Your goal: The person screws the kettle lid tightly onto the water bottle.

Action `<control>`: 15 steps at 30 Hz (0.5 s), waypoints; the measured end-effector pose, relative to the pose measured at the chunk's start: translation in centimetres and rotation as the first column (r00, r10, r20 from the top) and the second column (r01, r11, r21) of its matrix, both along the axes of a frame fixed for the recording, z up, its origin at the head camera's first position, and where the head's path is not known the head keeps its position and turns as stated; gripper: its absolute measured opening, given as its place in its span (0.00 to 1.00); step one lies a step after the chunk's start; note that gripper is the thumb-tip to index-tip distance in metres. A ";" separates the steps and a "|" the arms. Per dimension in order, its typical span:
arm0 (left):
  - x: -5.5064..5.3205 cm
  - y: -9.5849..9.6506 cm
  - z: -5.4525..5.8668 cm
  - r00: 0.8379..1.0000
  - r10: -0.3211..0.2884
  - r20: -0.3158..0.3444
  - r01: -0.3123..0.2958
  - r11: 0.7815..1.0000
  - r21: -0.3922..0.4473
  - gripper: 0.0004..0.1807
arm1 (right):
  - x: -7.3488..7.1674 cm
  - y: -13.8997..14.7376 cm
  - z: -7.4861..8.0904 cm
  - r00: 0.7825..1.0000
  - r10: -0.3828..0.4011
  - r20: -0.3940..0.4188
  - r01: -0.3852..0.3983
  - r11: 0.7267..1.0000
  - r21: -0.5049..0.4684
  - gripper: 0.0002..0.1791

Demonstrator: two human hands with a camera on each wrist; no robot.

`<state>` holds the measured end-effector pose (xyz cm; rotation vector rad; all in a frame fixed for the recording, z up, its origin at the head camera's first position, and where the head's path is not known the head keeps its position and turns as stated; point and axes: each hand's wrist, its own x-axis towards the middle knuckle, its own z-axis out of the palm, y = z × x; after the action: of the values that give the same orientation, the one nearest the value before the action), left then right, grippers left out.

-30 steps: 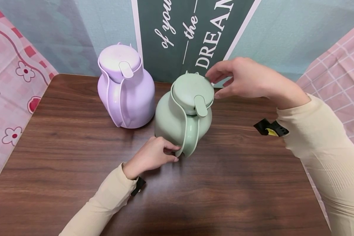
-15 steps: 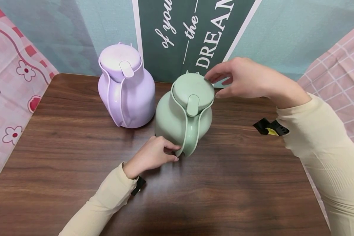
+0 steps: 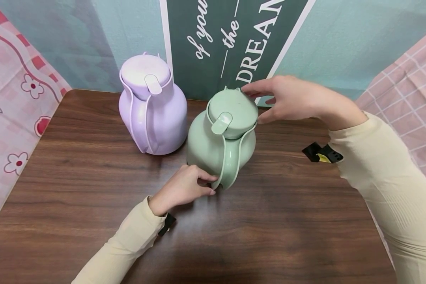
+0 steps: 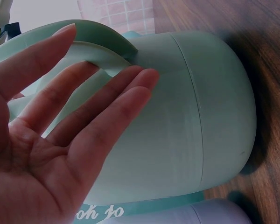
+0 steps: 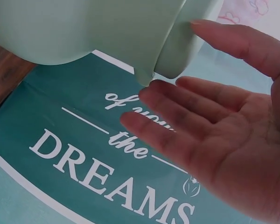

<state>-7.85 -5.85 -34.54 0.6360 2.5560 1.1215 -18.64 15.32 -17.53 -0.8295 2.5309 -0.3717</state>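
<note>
A sage-green vacuum jug (image 3: pixel 206 140) stands on the wooden table, its handle (image 3: pixel 230 163) facing the person. My left hand (image 3: pixel 186 183) pinches the low end of that handle with thumb and index finger; the other fingers stretch along the jug's side in the left wrist view. At the top, my right hand (image 3: pixel 291 98) holds the round lid (image 3: pixel 238 106) by its right edge. In the right wrist view the thumb presses the lid's rim, while the lower fingers stay extended beside it. The lid's tab (image 3: pixel 221 123) points left of the handle.
A lilac jug (image 3: pixel 170 122) of the same shape stands to the left, its lid tab over its handle. Behind both hangs a teal cloth with a dark green lettered panel (image 3: pixel 213 75). Pink patterned cloths (image 3: pixel 21 118) flank the wooden table (image 3: pixel 287 221).
The green jug's lid has turned clockwise seen from above, its tab swinging from right of the handle to left of it. The right hand's fingers moved slightly left with it; the left hand stayed put.
</note>
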 end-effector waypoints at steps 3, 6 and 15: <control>0.0 0.0 -0.1 1.000 -0.002 -0.010 0.002 1.000 0.004 0.16 | 0.0 0.1 0.0 1.000 0.012 -0.010 -0.012 1.000 0.006 0.37; 0.0 0.0 -0.1 1.000 -0.003 -0.013 0.003 1.000 0.005 0.16 | -0.1 0.2 -0.1 1.000 0.008 -0.017 -0.008 1.000 -0.001 0.36; 0.0 0.1 -0.1 1.000 -0.001 -0.005 0.001 1.000 0.011 0.16 | 0.1 0.6 0.3 0.998 -0.045 -0.046 0.047 0.998 0.044 0.29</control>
<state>-7.82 -5.80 -34.64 0.6432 2.5555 1.1355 -18.55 15.95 -17.27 -0.7720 2.5934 -0.3126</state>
